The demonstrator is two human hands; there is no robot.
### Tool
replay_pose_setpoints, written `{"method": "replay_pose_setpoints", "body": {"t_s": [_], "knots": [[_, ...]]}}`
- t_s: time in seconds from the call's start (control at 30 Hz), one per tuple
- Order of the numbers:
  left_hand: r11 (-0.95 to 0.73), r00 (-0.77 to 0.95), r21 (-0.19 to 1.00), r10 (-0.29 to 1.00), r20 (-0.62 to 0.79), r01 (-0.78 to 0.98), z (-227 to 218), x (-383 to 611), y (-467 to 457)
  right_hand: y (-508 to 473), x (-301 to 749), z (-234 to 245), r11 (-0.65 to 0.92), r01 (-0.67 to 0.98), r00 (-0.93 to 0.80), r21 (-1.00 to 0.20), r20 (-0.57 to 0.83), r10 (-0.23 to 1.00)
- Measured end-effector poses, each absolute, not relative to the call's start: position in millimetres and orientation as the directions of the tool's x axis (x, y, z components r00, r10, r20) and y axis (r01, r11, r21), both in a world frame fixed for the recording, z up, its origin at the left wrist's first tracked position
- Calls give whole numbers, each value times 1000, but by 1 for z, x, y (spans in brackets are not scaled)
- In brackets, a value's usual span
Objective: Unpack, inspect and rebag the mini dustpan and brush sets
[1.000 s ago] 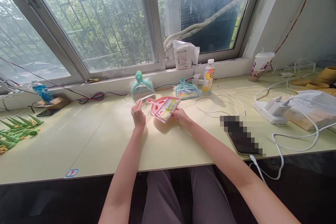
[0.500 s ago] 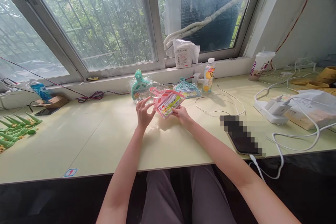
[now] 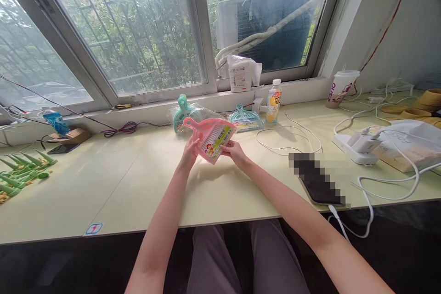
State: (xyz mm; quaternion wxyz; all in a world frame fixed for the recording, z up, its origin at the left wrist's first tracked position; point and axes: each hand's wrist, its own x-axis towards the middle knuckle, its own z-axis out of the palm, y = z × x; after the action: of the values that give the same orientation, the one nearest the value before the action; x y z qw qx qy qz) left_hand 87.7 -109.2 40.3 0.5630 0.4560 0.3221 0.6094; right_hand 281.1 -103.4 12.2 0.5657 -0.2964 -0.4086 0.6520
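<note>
Green pieces [image 3: 20, 167]: heap at the far left edge of the surface [image 3: 103, 183], well apart from both hands.
Blue bottle [image 3: 55, 121]: by the window sill, left, beside a small cardboard box [image 3: 70, 135].
Left hand [image 3: 190, 155]: closed on the left edge of the pink dustpan set, fingers curled under it.
Pink dustpan set [image 3: 209, 138]: small pan with a brush and printed label, held between both hands above the middle of the surface, tilted. Long axis runs from the handle at upper left to the wide mouth at lower right; the handle points away toward the window and to the left. It lies just ahead of both hands, the left one nearer the handle end.
Teal dustpan in clear bag [image 3: 184, 112]: just behind the pink one, against the sill.
Right hand [image 3: 234, 151]: pinching the pan's lower right edge, near the label.
Second teal dustpan [image 3: 245, 119]: behind the right hand, beside a drink bottle [image 3: 274, 102].
Phone [image 3: 319, 183]: right, cable attached.
</note>
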Motion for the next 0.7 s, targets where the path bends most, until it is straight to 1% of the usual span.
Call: {"method": "replay_pose_setpoints", "body": {"t_s": [0.1, 0.23, 0.4, 0.57, 0.7], "knots": [[-97, 146, 933, 977, 156, -346, 40, 94, -114, -105, 280, 13, -12, -501, -168, -866, 84, 982], [-71, 174, 944, 976, 133, -323, 39, 98, -113, -106, 280, 17, -18, -516, -137, -856, 61, 989], [-102, 182, 945, 969, 165, -310, 41, 99, -114, -108, 280, 19, -30, -526, -136, -850, 49, 989], [-135, 166, 945, 967, 190, -297, 43, 103, -120, -110, 278, 16, 4, -547, -117, -837, 81, 990], [-169, 155, 938, 962, 223, -303, 43, 108, -120, -110, 278, 15, 17, -549, -91, -836, 80, 993]]}}
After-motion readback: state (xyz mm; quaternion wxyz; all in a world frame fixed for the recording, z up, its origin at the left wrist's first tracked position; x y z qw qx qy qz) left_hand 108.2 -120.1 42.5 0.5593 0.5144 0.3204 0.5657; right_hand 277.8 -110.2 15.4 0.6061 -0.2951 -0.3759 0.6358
